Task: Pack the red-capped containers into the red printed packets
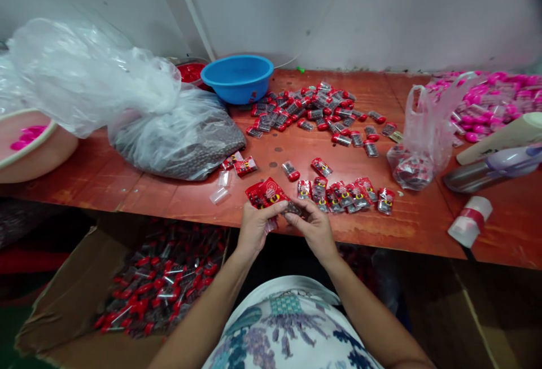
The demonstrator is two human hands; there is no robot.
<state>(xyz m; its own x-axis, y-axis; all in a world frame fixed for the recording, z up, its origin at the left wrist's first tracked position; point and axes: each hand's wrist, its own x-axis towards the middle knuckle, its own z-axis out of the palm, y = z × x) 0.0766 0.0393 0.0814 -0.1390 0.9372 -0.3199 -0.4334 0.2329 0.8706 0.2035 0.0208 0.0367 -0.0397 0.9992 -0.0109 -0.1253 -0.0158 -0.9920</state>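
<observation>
Above the table's front edge, my left hand (255, 227) is closed around red printed packets (269, 192) with yellow and black markings. My right hand (314, 225) meets it from the other side, thumb and fingers pinching the dark, clear-wrapped end of a packet. Exactly how many packets are held is hidden by the fingers. Just beyond lies a small clear tube with a red cap (291, 171). To the right, a row of filled red packets (339, 195) lies along the edge. Two small clear tubes (220, 194) rest left of my hands.
Red-capped tubes (313, 106) are heaped behind, beside a blue basin (237, 78). A large plastic bag of dark beads (182, 137) sits left. At right are a knotted-handle bag (423, 143), a metal bottle (474, 179), and a white roll (470, 222). Below stands a cardboard box (63, 301).
</observation>
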